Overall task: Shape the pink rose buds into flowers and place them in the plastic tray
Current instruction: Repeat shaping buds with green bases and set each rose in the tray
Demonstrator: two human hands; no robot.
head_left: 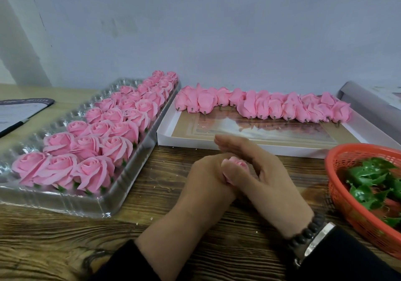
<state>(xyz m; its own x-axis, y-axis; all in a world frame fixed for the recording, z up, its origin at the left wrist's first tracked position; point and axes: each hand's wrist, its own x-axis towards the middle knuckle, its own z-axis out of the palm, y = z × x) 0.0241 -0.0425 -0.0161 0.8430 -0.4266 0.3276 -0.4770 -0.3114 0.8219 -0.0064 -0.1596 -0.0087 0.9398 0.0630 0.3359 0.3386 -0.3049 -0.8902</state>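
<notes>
A pink rose bud (238, 164) sits between my two hands above the wooden table. My left hand (206, 176) grips it from the left with curled fingers, thumb against the bud. My right hand (260, 167) lies against its right side with fingers stretched forward. On the left, the clear plastic tray (65, 202) carries several shaped pink roses (93, 170) in rows. A row of unshaped pink buds (267, 107) lies along the far side of a white box lid (249, 148).
A red mesh basket (355, 213) with green leaf pieces (373, 183) stands at the right. A dark clipboard with paper (19, 111) lies at the far left. A grey roll (368, 109) rests at the back right, and a pale wall stands behind.
</notes>
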